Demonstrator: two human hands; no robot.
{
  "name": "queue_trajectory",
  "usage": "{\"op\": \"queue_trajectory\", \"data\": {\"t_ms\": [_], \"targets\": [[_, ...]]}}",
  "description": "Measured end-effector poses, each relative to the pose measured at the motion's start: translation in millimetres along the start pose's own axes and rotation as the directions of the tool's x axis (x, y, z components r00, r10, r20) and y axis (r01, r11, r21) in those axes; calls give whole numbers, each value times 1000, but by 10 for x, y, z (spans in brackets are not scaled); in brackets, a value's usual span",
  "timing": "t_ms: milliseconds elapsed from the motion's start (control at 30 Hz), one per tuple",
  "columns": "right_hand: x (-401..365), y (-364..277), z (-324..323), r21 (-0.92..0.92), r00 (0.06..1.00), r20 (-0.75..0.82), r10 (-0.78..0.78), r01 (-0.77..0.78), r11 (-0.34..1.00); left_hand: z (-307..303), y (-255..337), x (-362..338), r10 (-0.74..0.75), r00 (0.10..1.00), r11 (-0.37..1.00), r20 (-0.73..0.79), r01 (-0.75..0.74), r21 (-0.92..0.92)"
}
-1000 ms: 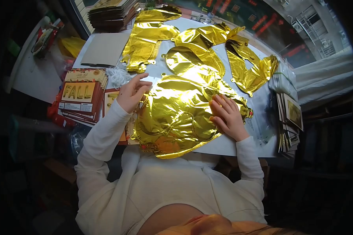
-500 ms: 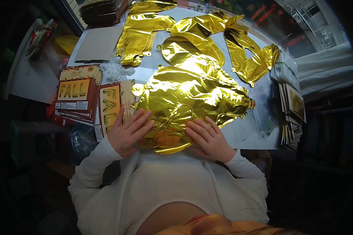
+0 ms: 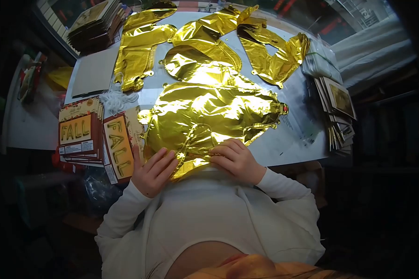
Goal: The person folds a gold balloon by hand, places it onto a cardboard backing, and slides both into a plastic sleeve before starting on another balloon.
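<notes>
A large gold foil balloon (image 3: 205, 109), flat and wrinkled, covers the near middle of the table and reaches over its front edge. My left hand (image 3: 156, 172) lies on its near left corner, fingers stretched and apart. At the near edge, the bent fingers of my right hand (image 3: 237, 162) press on the foil, its thumb mostly hidden; the hand looks closed on that edge. Just left of my left hand sits a card package (image 3: 118, 149) printed FALL. Beyond the large balloon lie more flat gold foil pieces, one L-like (image 3: 137, 46) and one angular (image 3: 274, 56).
A stack of FALL packages (image 3: 77, 135) stands at the left, with white string (image 3: 118, 100) behind it. A grey board (image 3: 93, 74) and a card stack (image 3: 95, 25) are at the back left. Clear plastic bags (image 3: 321, 63) and more cards (image 3: 335, 107) line the right edge.
The view has shifted, so the table and its contents sit further left. The balloon's near edge now looks more folded, and my right hand's fingers are more bent on it.
</notes>
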State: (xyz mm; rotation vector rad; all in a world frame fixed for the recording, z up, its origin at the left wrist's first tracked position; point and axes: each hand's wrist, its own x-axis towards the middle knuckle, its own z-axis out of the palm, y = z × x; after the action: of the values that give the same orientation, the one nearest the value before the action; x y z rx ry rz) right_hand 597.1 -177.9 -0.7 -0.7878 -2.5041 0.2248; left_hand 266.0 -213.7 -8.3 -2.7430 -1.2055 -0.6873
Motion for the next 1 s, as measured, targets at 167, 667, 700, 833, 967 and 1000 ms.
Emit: {"op": "queue_trajectory", "data": {"t_ms": [167,667,700,833,967,1000], "targets": [[40,-52,-145,13,999,-1,39,-39,999,-16,-15,-1,1,1000,1000,10,-1,5],[-123,109,-242,9,938,-71,338,-338,941,-393,-145,213,-58,945,912,321,181,-367],[-93,151,-284,12,936,-88,339,-340,940,-446,-163,262,-61,945,913,321,183,-364],[-49,348,-431,66,944,-57,326,-323,944,-780,-249,596,-107,840,796,532,392,-460],[-24,486,-534,249,890,16,455,-444,861,-786,-459,973,-115,733,579,671,598,-555],[-25,543,-520,251,891,11,454,-442,861,-775,-548,1098,-105,632,483,768,708,-516]]}}
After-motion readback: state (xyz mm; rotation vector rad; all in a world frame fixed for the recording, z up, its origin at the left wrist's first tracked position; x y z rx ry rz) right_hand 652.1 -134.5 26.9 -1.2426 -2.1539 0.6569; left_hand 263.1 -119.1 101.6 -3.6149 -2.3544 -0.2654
